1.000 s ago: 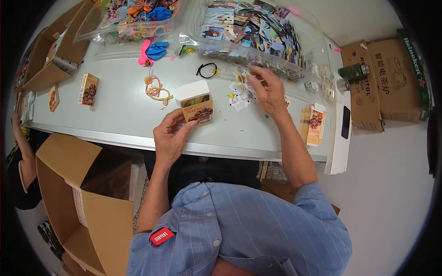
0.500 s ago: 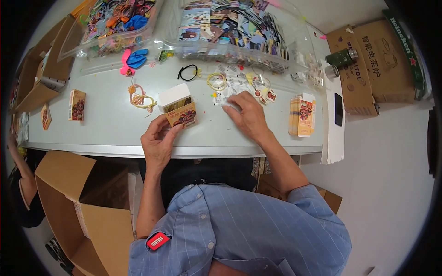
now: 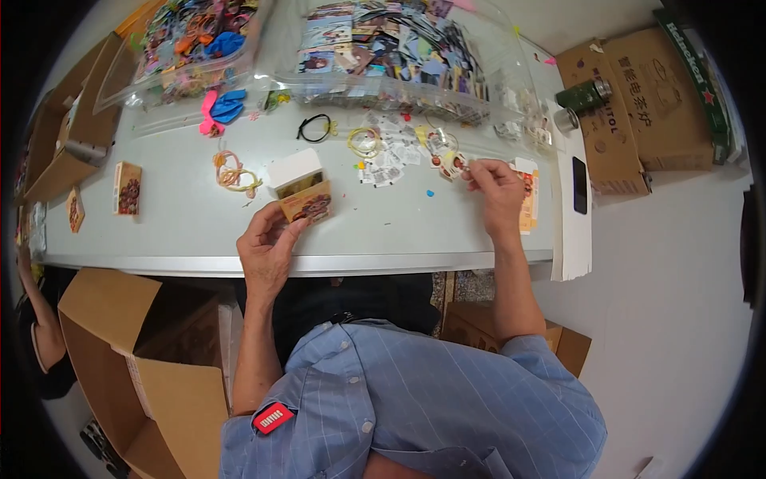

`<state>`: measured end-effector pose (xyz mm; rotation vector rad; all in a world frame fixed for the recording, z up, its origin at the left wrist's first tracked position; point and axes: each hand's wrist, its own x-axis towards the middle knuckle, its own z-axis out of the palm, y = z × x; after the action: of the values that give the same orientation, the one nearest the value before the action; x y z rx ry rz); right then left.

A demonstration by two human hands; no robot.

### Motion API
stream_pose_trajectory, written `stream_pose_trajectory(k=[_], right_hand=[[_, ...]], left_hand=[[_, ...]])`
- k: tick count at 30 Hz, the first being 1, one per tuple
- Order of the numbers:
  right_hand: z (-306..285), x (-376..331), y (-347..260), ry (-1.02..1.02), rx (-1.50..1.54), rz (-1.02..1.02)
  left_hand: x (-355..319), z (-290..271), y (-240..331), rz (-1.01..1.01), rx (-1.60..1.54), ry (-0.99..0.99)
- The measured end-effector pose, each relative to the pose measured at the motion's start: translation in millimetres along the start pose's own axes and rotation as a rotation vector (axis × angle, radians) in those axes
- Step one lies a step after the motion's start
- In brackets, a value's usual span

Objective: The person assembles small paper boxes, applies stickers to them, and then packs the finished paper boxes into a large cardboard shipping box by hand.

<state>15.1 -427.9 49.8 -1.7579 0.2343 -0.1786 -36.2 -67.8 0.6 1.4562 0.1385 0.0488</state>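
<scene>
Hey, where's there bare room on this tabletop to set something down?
Two patches look mostly bare: along the table's front edge, between the left hand and right hand, apart from a few specks; and between the upright box and the peach bands. Beyond the hands it's crowded: loose white packets lie in front of the card tub.

White table, pale top, metal strip along the front edge, bowed by the lens. Pale wall behind, upper right. Brown cartons just past the table's right end, green one beside them. Big open carton below the front edge, left; another carton low on the right. Speckled floor shows in a small patch under the front edge. Plain grey surface far right, wall or floor, can't tell. Light's even, soft.
</scene>
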Motion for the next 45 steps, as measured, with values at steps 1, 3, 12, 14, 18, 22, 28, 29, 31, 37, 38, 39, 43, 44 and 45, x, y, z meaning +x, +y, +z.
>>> stream_pose_trajectory(k=[1, 3, 12, 14, 18, 22, 28, 29, 31, 37, 38, 39, 43, 44, 45], right_hand=[[4.2, -3.7, -8.1, 0.024, 0.043, 0.043], [19.4, -11.2, -20.5, 0.034, 0.095, 0.09], [132.5, -32.8, -63.4, -0.331, -0.3, -0.807], [136.5, -29.2, -60.2, -0.412, -0.431, -0.871], [118.5, -28.8, -54.9, -0.372, -0.33, -0.83], [79.4, -14.0, -29.8, -0.152, -0.357, -0.504], [65.1, -16.3, 3.0, -0.169, -0.469, -0.253], [68.2, -18.1, 6.2, -0.158, -0.517, -0.26], [73.6, -19.7, 10.5, -0.145, -0.564, -0.268], [81.8, -21.8, 20.3, -0.036, -0.699, -0.373], [81.1, -22.8, 20.8, -0.032, -0.685, -0.366], [80.6, -23.6, 20.9, -0.03, -0.67, -0.36], [77.7, -28.1, 14.8, -0.033, -0.392, -0.26], [77.3, -29.5, 10.0, -0.026, -0.308, -0.233], [78.7, -30.9, 2.9, -0.021, -0.223, -0.205]], left_hand=[[0.8, -1.0, -3.2, 0.029, 0.042, -0.015], [3.5, 4.9, -3.5, 0.076, 0.094, -0.022], [-0.8, -1.6, -5.9, 0.049, 0.12, -0.082], [0.0, 0.5, -2.8, 0.058, 0.134, -0.091], [-0.3, 0.6, 4.0, 0.049, 0.147, -0.088], [0.6, -0.7, -1.5, 0.059, 0.143, -0.064], [2.1, 2.1, 0.6, 0.067, 0.129, -0.06], [1.6, 2.1, -0.3, 0.066, 0.13, -0.061], [2.0, 1.5, -1.4, 0.081, 0.141, -0.065], [1.7, 2.4, -2.3, 0.083, 0.137, -0.057], [1.7, 2.7, -2.0, 0.083, 0.136, -0.058], [1.6, 2.8, -1.8, 0.078, 0.124, -0.056], [1.4, 1.2, -1.6, 0.078, 0.146, -0.064], [1.3, 0.9, -1.9, 0.079, 0.148, -0.06], [0.9, 0.9, -2.6, 0.071, 0.138, -0.062]])
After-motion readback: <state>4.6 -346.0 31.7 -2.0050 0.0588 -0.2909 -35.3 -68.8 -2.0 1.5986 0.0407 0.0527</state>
